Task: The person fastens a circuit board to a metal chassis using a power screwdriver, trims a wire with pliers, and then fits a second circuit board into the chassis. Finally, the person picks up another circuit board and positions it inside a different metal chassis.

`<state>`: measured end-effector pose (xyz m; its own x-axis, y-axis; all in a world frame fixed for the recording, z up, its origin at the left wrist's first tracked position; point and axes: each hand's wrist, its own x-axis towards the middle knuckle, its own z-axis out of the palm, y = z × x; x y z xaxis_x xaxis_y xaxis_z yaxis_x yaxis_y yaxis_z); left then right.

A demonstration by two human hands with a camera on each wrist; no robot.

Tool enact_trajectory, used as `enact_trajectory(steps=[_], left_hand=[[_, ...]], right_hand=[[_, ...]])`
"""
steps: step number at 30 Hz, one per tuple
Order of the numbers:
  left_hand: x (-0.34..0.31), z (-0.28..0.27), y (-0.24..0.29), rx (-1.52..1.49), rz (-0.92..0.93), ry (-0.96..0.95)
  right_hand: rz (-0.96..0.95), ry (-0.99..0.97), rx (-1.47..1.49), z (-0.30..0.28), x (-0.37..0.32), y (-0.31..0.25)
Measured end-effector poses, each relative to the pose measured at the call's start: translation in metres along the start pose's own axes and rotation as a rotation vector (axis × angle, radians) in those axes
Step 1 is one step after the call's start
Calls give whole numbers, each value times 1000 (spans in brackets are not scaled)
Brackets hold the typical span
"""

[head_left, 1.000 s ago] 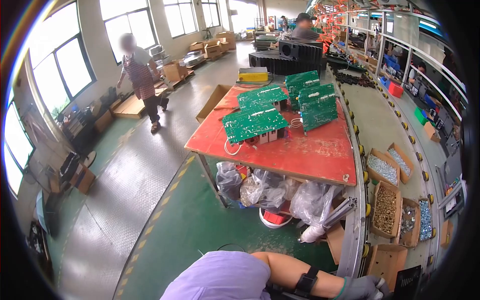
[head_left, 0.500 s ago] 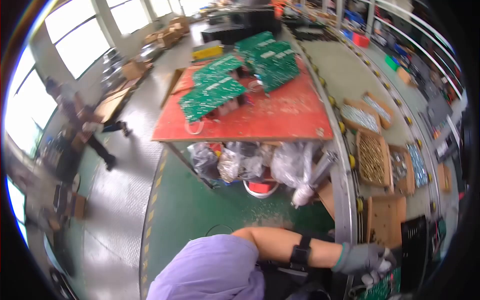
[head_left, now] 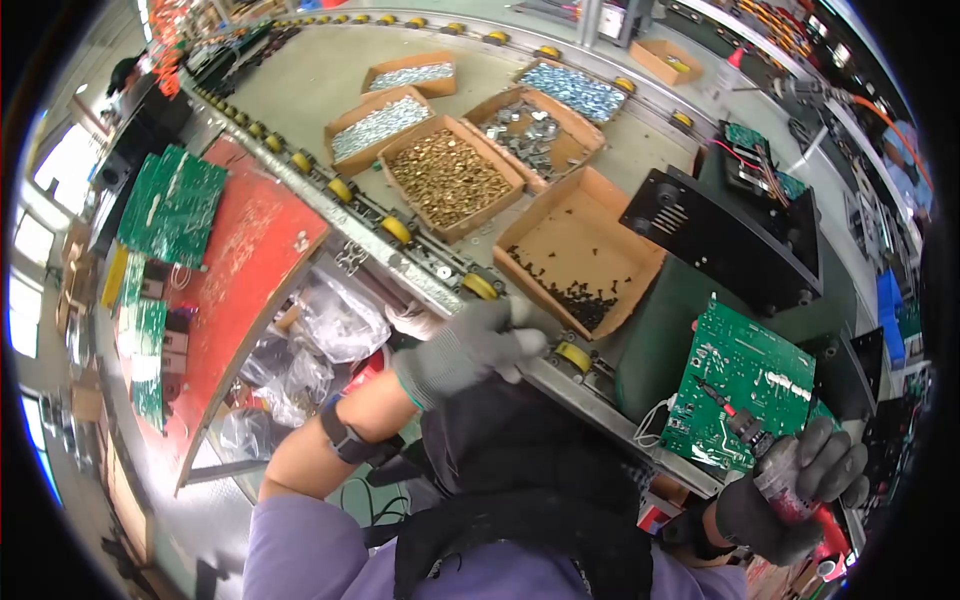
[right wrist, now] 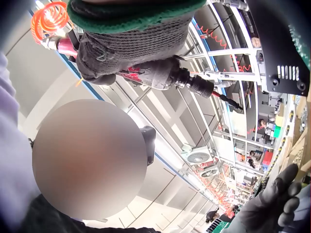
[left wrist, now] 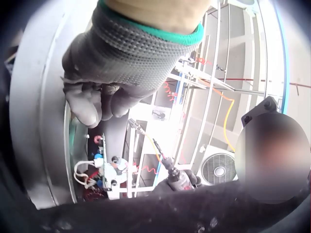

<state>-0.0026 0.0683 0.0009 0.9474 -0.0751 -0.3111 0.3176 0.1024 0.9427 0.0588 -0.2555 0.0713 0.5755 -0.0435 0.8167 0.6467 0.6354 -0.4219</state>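
Observation:
My left hand (head_left: 470,350), in a grey knit glove, is over the conveyor's metal edge, beside the cardboard box of black screws (head_left: 585,300). Its fingers are loosely bent in the left wrist view, and relaxed in the right wrist view. My right hand (head_left: 800,490), gloved too, grips a power screwdriver (head_left: 785,480) by its reddish body. The driver's bit overlaps a green circuit board (head_left: 750,375) in the head view. That board leans at the conveyor's near side, a white cable loop at its left corner. Behind it stands a black metal chassis (head_left: 735,235).
Boxes of brass-coloured fasteners (head_left: 445,175), silver fasteners (head_left: 380,128) and metal clips (head_left: 535,135) line the conveyor. Yellow rollers (head_left: 395,230) run along its edge. On the left, a red table (head_left: 250,235) carries more green boards (head_left: 175,205), with plastic bags underneath.
The head view has swung right, bringing the right hand and screwdriver into view. My left hand has moved off the circuit board at the lower right to the conveyor's edge.

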Motion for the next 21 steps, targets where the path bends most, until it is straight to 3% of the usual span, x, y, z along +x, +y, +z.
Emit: enact_trajectory(steps=[4, 7, 9, 10, 11, 12, 15, 16, 17, 21], left_hand=[[40, -44, 17, 228, 6, 165], [80, -65, 34, 357, 94, 157], [114, -76, 47, 610, 115, 186], [131, -72, 55, 742, 144, 292], [167, -99, 37, 1014, 337, 408], [184, -96, 54, 1192, 154, 485], [247, -120, 64, 1473, 29, 405], [266, -133, 55, 1528, 80, 396], [310, -183, 26, 1802, 540, 254], [362, -232, 8, 1866, 496, 155]], right_hand=[[-96, 236, -111, 18, 5, 5], [56, 356, -84, 11, 0, -10], [72, 377, -99, 4, -1, -17], [69, 376, -102, 3, -1, -18], [62, 368, -118, 0, -3, -22], [41, 381, -139, -1, -5, -25], [97, 436, -148, 2, -12, -39], [78, 392, -154, 6, -11, -37], [120, 270, -43, 2, -9, -39], [69, 305, -117, 3, -27, -53]])
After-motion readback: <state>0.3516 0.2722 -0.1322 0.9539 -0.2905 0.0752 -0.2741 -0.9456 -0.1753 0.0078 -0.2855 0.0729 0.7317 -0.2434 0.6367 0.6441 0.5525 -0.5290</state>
